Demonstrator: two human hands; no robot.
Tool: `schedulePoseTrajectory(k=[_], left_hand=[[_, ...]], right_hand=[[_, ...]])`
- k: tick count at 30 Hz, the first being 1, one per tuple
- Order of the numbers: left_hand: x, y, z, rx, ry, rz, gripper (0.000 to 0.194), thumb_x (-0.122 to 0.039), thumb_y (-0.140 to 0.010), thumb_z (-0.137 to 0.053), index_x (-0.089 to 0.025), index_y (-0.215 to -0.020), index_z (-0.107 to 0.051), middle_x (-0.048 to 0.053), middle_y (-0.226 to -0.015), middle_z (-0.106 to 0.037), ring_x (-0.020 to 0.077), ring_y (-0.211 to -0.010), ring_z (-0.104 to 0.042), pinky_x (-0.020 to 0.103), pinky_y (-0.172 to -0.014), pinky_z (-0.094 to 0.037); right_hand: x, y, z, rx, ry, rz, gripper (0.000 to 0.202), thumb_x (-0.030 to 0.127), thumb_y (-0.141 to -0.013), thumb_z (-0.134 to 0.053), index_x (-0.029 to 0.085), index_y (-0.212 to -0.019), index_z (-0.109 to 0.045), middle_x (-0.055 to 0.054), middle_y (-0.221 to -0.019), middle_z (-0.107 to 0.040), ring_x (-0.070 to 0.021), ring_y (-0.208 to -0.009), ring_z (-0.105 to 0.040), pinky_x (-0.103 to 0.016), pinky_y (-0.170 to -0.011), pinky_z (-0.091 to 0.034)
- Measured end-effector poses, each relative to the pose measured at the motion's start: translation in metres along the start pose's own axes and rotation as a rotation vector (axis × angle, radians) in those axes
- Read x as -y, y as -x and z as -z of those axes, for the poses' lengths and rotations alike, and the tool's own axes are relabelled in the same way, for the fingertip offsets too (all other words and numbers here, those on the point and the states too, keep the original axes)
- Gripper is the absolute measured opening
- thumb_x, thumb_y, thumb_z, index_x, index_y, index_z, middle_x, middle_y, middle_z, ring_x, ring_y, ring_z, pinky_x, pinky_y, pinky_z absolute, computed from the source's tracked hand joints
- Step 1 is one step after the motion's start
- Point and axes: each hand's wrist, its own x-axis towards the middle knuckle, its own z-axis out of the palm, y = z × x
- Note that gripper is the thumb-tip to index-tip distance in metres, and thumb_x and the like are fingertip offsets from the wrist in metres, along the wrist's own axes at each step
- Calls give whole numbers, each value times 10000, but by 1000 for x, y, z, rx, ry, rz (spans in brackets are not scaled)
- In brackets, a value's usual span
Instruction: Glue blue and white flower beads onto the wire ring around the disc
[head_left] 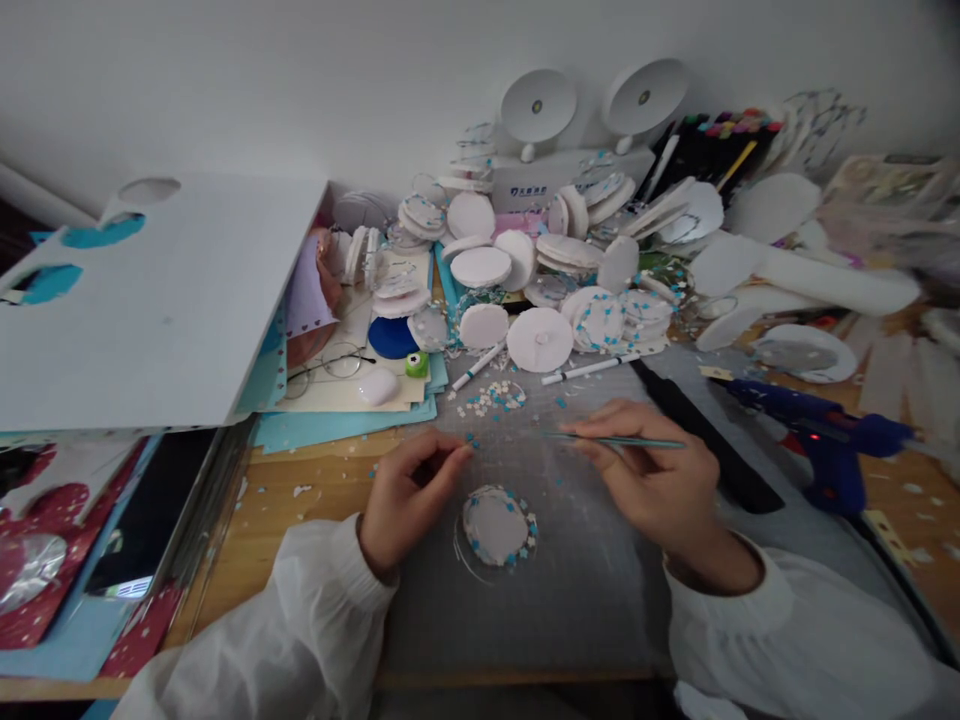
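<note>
Two bare hands in the head view, turned inward toward each other over a grey mat (600, 610). We see the left hand (409, 495) with thumb and forefinger together on a small blue piece (472, 440); the right hand (660, 480) clamps a slim tool (645, 442), tip pointing left. Between and below them we log a flower-ringed disc (496, 527), flat on the mat. Beyond, piled white discs (540, 340) crowd the far edge; at right, a glue gun (825, 425).
</note>
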Motion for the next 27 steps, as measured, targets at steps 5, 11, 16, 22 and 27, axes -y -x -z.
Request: schedulePoseTrajectory(k=[5, 11, 16, 22, 27], left_hand=[[-2, -2, 3, -74, 76, 68, 185, -280, -838, -542, -136, -791, -648, 22, -698, -620, 125, -623, -534, 215, -558, -405], [-3, 0, 2, 62, 117, 94, 206, -293, -863, -512, -133, -819, -635, 2, -610, -585, 115, -563, -536, 204, -525, -411], [-3, 4, 0, 250, 89, 114, 229, -305, -873, -498, -120, -903, -630, -5, -570, -579, 111, -499, -535, 190, -454, -379], [-5, 5, 1, 334, 27, 73, 246, -306, -894, -474, -131, -832, -635, -21, -520, -538, 91, -456, -475, 179, -428, -343], [-2, 4, 2, 292, -32, -3, 230, -287, -882, -498, -132, -828, -660, 18, -636, -613, 110, -548, -511, 199, -492, -388]], right_hand=[[-15, -4, 9, 43, 249, -28, 56, 162, -777, -611, 215, -786, -596, -4, -696, -618, -145, -632, -586, -273, -579, -463], [-20, -3, 4, 187, 359, -9, 62, 152, -787, -581, 201, -759, -557, -8, -700, -623, -147, -658, -602, -265, -599, -461], [-18, -2, 4, 139, 334, -40, 41, 167, -792, -582, 199, -774, -563, -7, -699, -625, -144, -648, -599, -265, -601, -457], [-14, -3, 6, 97, 186, -59, 34, 182, -794, -596, 206, -774, -583, -4, -681, -611, -139, -620, -583, -266, -570, -455], [-12, -4, 7, 44, 68, -114, 52, 216, -797, -606, 234, -756, -582, -8, -691, -603, -165, -645, -585, -294, -569, -469]])
